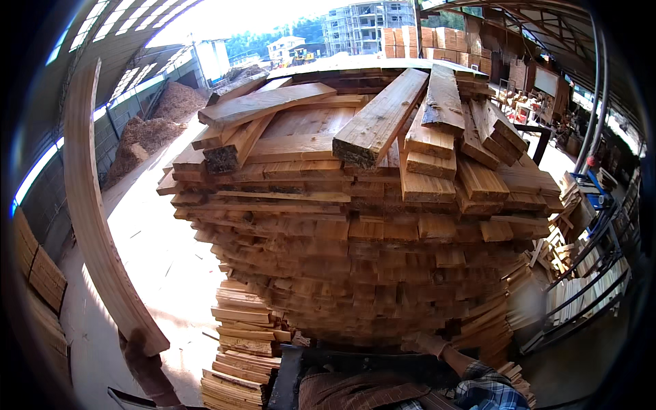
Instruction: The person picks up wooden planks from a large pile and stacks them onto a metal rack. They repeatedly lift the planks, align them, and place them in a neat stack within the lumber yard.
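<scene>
At the far left a long wooden board (96, 198) stands steeply tilted, its upper end rising toward the roof. My left hand (145, 362), in shadow, is closed around its lower end. Low in the middle, my right hand (425, 344) is near the dark edge (342, 357) in front of my body, below the big stack. Its fingers are too dim and blurred to make out, and I see no board in it. In front of me rises a tall stack of sawn boards (383, 232), with loose planks (383, 119) lying crosswise on top.
Thin wood strips (239, 342) are piled below the stack's left side. More boards (41, 273) stand at the left edge. A sawdust heap (147, 140) lies against the left wall. Blue and black metal frames (594, 205) stand at right, with timber stacks (437, 42) behind.
</scene>
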`<action>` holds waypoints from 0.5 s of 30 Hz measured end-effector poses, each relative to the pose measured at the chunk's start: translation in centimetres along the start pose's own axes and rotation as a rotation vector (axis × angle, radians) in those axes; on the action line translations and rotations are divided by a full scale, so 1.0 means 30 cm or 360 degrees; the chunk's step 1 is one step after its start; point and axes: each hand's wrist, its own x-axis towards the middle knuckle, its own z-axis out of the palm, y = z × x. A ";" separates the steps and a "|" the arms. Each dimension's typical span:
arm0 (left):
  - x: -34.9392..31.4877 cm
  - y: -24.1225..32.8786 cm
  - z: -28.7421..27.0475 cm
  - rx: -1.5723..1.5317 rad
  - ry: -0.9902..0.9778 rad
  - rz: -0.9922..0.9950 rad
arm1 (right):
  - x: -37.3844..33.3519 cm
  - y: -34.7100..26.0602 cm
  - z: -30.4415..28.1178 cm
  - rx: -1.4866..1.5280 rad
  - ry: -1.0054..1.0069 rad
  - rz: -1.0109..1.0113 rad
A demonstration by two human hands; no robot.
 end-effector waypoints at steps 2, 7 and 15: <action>0.162 0.134 0.153 0.0099 -0.0138 0.0049 | -0.100 -0.336 0.136 -0.1371 0.0195 0.0355; 0.508 0.290 0.711 -0.0019 -0.0927 0.0373 | -0.239 -0.166 0.107 -0.1136 0.0578 0.0086; 0.799 0.150 1.179 0.0865 -0.1019 0.0418 | -0.542 -0.478 0.235 -0.1225 0.1192 0.0140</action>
